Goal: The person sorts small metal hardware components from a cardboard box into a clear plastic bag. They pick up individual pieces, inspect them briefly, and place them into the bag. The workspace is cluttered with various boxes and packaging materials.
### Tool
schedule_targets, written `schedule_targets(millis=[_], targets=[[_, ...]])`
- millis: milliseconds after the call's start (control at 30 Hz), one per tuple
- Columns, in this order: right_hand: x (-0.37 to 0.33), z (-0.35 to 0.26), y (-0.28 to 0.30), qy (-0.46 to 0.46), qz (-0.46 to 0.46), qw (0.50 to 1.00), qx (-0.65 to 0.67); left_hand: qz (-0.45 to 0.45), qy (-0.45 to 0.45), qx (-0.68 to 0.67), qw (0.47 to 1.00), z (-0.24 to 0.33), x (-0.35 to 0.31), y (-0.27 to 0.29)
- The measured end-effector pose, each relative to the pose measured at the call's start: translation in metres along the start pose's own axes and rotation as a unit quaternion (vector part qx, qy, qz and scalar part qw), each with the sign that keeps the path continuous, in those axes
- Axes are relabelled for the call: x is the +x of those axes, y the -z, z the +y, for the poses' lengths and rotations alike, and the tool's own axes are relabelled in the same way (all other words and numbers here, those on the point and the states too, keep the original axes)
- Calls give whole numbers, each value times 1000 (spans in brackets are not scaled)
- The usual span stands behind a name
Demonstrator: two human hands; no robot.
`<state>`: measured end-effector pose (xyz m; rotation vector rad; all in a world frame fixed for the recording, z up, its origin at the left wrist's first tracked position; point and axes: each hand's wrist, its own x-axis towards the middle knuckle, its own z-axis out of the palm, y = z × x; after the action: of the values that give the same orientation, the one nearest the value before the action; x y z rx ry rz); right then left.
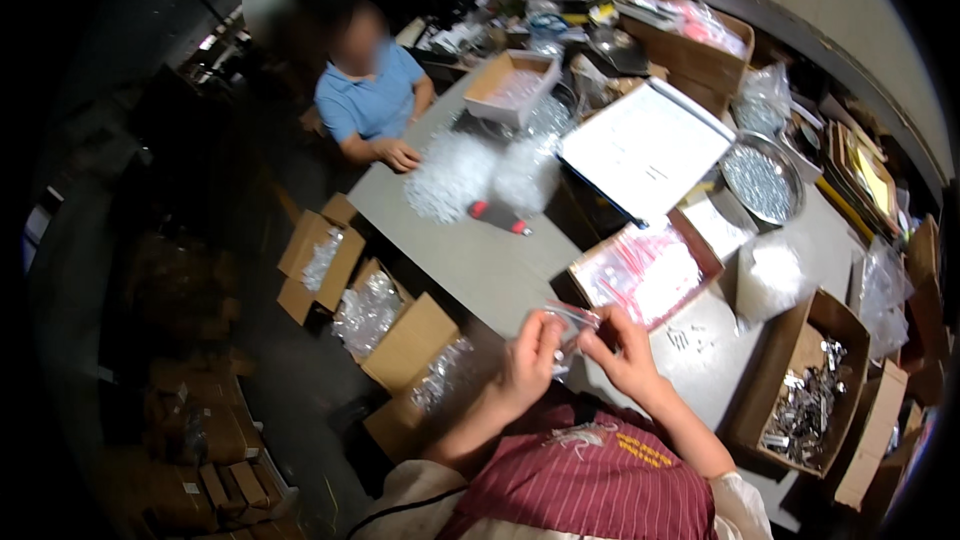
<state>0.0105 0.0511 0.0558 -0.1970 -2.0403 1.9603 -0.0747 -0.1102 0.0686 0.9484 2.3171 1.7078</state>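
Just above the near table edge, my two hands hold a small clear plastic bag (pixel 570 315) between them. My left hand (pixel 532 352) pinches one side of it, and my right hand (pixel 622 352) has thumb and fingers closed on the other side. A reddish line shows along the bag's upper edge; what is inside it is too small to make out. Beyond my right hand stands a cardboard box (pixel 712 252) with many small clear bags with pink-red edges (pixel 640 275). Several small metal parts (pixel 688 338) lie on the table to its near side.
An open carton of shiny metal parts (pixel 808 405) stands at right. Further back are a metal bowl (pixel 762 178), a white paper sheet (pixel 650 148), a pile of small white pieces (pixel 450 176) and a red-black tool (pixel 500 218). A co-worker in blue (pixel 370 90) sits far left; cartons (pixel 410 340) stand below.
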Motion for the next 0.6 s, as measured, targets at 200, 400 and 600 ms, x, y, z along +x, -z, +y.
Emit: schedule_targets(millis=[200, 400, 600], targets=[[-13, -2, -21, -60, 17, 997, 39, 6, -23, 44, 999, -6, -9, -17], [-11, -1, -23, 12, 52, 999, 3, 13, -90, 79, 993, -4, -6, -20], [-12, 2, -21, 41, 72, 996, -7, 22, -113, 88, 989, 1, -4, -24]])
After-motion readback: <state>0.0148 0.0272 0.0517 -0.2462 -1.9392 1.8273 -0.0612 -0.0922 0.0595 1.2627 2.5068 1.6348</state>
